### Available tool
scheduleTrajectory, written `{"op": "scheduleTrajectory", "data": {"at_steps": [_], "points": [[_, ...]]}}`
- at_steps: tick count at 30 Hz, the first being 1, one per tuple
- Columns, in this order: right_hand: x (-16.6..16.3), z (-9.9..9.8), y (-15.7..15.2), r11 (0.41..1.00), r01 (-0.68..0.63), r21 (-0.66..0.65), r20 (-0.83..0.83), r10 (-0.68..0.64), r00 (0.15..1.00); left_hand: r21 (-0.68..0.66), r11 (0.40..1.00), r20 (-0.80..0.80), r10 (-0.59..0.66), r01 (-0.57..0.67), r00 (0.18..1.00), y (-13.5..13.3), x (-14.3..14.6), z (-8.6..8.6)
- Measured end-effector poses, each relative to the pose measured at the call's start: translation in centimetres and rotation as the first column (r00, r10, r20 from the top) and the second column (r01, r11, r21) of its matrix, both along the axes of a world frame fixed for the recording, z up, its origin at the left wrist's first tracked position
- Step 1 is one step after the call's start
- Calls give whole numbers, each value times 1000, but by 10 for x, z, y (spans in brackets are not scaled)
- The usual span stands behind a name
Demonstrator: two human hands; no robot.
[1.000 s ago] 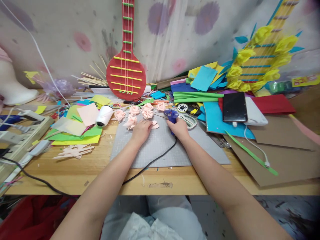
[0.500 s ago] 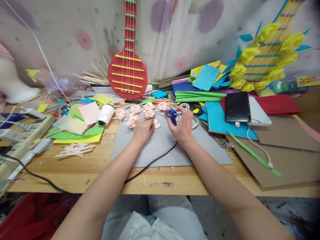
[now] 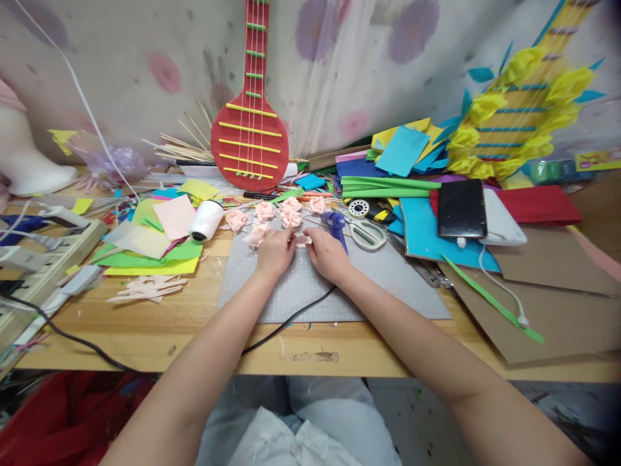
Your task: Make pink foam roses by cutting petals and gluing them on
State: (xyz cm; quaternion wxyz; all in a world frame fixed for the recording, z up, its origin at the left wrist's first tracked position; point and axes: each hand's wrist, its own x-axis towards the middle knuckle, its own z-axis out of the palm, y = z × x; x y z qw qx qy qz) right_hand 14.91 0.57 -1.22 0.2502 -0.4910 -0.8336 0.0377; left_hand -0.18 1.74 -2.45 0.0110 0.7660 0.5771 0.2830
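My left hand [image 3: 276,254] is closed over the grey cutting mat [image 3: 388,291], pinching a pale pink paper piece [image 3: 303,240] at its fingertips. From the other side, my right hand [image 3: 327,252] has its fingers closed on the same piece. Just behind my right hand lies a blue glue gun [image 3: 336,223], partly hidden by it, with a black cord [image 3: 291,321] running toward the left. Several pink paper roses [image 3: 291,213] sit along the mat's far edge, beyond my hands.
Scissors [image 3: 369,235] lie right of the glue gun. A white thread spool [image 3: 207,221], paper sheets [image 3: 145,259] and a power strip [image 3: 48,272] are on the left. At the back stands a red paper lute [image 3: 250,142]. A phone [image 3: 462,208] and cardboard [image 3: 524,310] lie right.
My right hand has let go of the glue gun, leaving it on the mat. It has moved left to the pink paper piece at my left hand.
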Motion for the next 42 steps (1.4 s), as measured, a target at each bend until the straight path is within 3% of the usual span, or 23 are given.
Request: {"op": "scheduleTrajectory", "data": {"at_steps": [10,14,18,21,23,26,29,33,35,38,40,42], "points": [[-21,21,21,996,76,-37,205,-67,977,28,1000,79,-9,7,997,-5,0,1],[-19,24,22,992,117,-43,171,-108,979,179,983,128,-61,38,990,-9,-11,7],[-17,20,20,982,169,-83,139,-156,978,317,919,305,136,-236,942,-6,-43,12],[-19,15,17,980,170,-106,111,-158,981,293,869,393,271,-399,879,-1,-66,13],[-22,12,15,984,154,-92,95,-146,985,285,858,407,296,-428,864,-1,-72,14],[-24,11,12,990,137,-44,64,-134,989,342,886,360,184,-313,915,-4,-64,16],[-22,10,11,996,92,10,11,-92,996,385,921,261,-38,-68,965,-10,-44,18],[-18,9,11,988,-48,146,-35,54,998,258,948,223,-245,185,943,-15,-21,14],[-16,9,10,969,-78,234,-39,90,995,179,972,333,-205,152,920,-18,-13,12],[-14,9,8,940,-59,337,-46,79,996,-34,998,631,-21,55,775,-21,-5,12],[-14,9,7,927,-53,372,-37,72,997,-238,960,801,108,148,589,-22,0,14],[-13,8,6,924,-84,374,1,90,996,-362,886,888,233,290,397,-21,4,15]]}}
